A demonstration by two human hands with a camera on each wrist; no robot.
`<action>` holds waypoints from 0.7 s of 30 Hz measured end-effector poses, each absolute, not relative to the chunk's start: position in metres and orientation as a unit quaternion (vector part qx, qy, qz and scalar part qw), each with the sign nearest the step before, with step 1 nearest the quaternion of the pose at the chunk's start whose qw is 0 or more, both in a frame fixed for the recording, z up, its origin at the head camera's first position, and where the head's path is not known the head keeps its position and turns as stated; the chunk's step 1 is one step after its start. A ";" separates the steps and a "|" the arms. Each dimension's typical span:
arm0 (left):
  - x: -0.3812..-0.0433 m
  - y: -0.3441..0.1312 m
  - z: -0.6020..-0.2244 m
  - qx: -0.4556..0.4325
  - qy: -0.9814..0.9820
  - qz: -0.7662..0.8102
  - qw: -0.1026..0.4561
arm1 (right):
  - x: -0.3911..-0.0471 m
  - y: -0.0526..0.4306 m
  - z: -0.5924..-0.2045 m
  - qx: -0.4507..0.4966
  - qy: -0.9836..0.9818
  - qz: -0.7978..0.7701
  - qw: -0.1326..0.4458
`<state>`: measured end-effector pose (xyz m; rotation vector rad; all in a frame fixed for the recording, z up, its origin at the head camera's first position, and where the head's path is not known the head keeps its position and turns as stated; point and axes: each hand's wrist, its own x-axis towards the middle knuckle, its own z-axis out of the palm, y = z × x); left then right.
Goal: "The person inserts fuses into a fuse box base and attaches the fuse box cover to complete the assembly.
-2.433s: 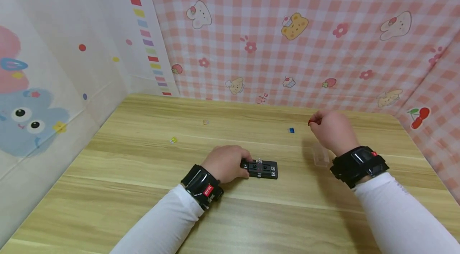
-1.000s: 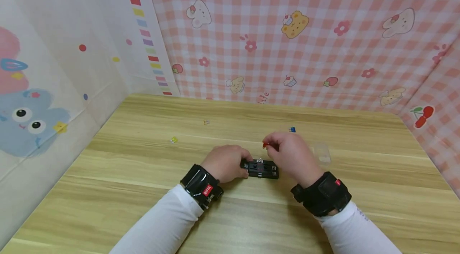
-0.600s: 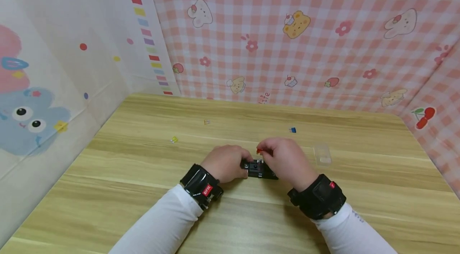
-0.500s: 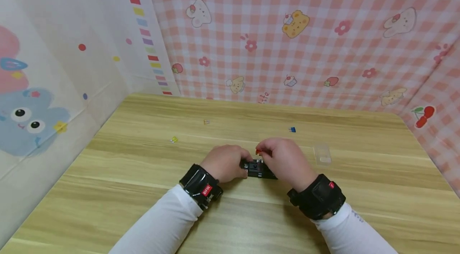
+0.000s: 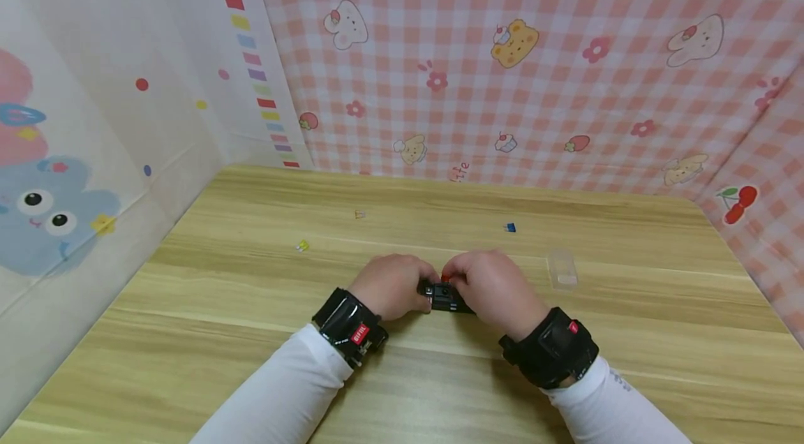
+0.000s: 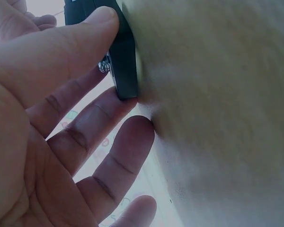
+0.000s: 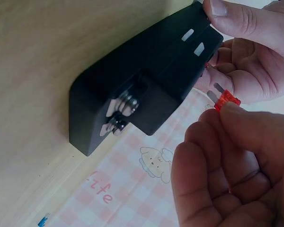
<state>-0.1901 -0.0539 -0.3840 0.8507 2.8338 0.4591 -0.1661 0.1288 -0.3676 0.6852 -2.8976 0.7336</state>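
Observation:
On the table lies a black fuse block (image 5: 443, 296), its screw terminals facing the camera in the right wrist view. My left hand (image 5: 392, 287) grips the block's left end between thumb and fingers. Between thumb and index finger, my right hand (image 5: 499, 290) pinches a red blade fuse (image 7: 228, 100). Its two metal prongs point towards the block's top, with a gap between them in the right wrist view. The right hand hides the block's right part in the head view.
A blue blade fuse (image 5: 510, 227) and a clear plastic box (image 5: 562, 269) lie to the right. Further left are a yellow fuse (image 5: 303, 246) and a pale orange-tinted one (image 5: 360, 214). Patterned cloth (image 5: 465, 95) hangs behind the wooden table (image 5: 414, 388).
My right hand has carried the red blade fuse leftwards from the table's right side to just above the fuse block, then lowered it slightly. My left hand has stayed on the block.

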 end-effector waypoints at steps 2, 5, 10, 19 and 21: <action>-0.190 -0.054 -0.384 0.284 0.944 0.152 0.074 | -0.166 0.128 -0.368 0.229 -0.943 0.236 0.041; -0.190 -0.054 -0.384 0.285 0.944 0.151 0.072 | -0.165 0.127 -0.370 0.235 -0.942 0.234 0.048; -0.189 -0.054 -0.383 0.291 0.943 0.148 0.068 | -0.165 0.126 -0.371 0.241 -0.941 0.233 0.049; -0.190 -0.054 -0.383 0.295 0.941 0.150 0.069 | -0.165 0.126 -0.372 0.251 -0.940 0.222 0.060; -0.190 -0.054 -0.383 0.295 0.941 0.151 0.069 | -0.165 0.125 -0.372 0.251 -0.941 0.218 0.063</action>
